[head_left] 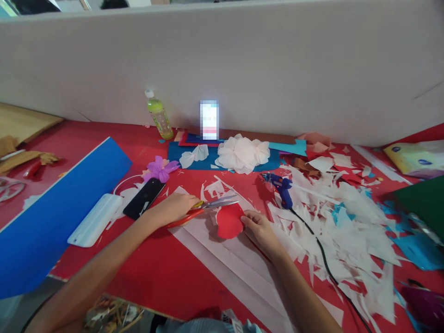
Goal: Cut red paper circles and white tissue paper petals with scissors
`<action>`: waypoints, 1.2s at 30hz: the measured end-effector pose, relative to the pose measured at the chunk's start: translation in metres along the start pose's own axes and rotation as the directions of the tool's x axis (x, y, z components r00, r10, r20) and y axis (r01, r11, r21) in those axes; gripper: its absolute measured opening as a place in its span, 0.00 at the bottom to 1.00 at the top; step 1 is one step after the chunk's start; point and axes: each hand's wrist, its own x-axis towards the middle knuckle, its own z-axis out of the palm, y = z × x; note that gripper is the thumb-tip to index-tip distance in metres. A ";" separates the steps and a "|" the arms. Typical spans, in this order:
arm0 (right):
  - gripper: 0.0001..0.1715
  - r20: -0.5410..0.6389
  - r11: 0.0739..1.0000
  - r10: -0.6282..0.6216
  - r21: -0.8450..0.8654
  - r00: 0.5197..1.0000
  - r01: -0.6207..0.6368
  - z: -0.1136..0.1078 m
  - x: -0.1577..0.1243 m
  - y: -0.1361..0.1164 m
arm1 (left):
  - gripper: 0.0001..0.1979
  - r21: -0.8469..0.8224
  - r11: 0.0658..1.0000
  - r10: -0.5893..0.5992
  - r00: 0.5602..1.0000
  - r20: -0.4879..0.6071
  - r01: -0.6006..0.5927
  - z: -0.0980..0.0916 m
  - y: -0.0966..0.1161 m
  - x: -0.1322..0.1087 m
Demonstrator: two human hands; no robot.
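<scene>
My left hand is closed round the orange handles of a pair of scissors, whose blades point right toward a rounded piece of red paper. My right hand pinches the right edge of that red paper, holding it just above the white paper sheets lying on the red table. The scissor blades reach the paper's upper edge.
A blue glue gun with a black cord lies right of my hands amid white paper scraps. A black phone, a white case, a purple paper flower, a white paper flower, a green bottle and a blue sheet lie around.
</scene>
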 end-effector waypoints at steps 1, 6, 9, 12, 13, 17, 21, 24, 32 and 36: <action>0.16 0.001 1.000 0.000 -0.008 1.000 0.000 0.000 0.000 0.000 | 0.08 0.000 1.000 0.001 1.000 0.000 -0.001 0.000 0.001 0.001; 0.15 0.004 1.000 -0.007 0.009 1.000 0.007 0.000 0.000 0.000 | 0.09 0.037 0.999 -0.002 1.000 0.016 0.002 0.000 0.001 0.003; 0.15 0.005 1.000 -0.008 0.019 1.000 0.008 0.000 0.000 -0.002 | 0.10 0.049 0.999 -0.005 1.000 0.023 0.004 0.000 0.001 0.003; 0.15 0.007 1.000 -0.003 0.003 1.000 0.003 0.001 0.000 -0.002 | 0.09 0.032 1.000 0.002 1.000 0.004 -0.002 -0.001 0.002 0.001; 0.15 0.006 1.000 -0.002 0.002 1.000 0.002 0.001 0.000 -0.002 | 0.08 0.026 1.000 0.005 1.000 -0.002 -0.004 -0.002 0.002 0.001; 0.16 0.004 1.000 0.001 0.009 1.000 -0.001 0.000 0.000 0.000 | 0.07 0.014 1.000 0.015 1.000 -0.020 -0.015 0.000 0.001 0.001; 0.16 0.009 0.999 -0.006 0.039 1.000 0.005 0.001 0.000 -0.003 | 0.06 0.008 1.000 0.024 0.999 -0.028 -0.023 0.007 -0.004 0.003; 0.16 0.018 0.998 -0.002 0.070 1.000 0.001 0.001 -0.001 -0.006 | 0.06 -0.004 0.999 0.049 0.998 -0.039 -0.049 0.011 -0.010 0.003; 0.16 0.028 0.999 -0.005 0.047 1.000 0.003 0.001 -0.002 -0.006 | 0.07 -0.036 0.997 0.071 0.995 -0.071 -0.074 0.009 -0.017 0.000; 0.16 0.029 0.999 0.003 0.042 1.000 -0.004 0.002 -0.002 -0.009 | 0.07 -0.008 0.999 0.047 0.997 -0.054 -0.047 0.004 -0.017 -0.002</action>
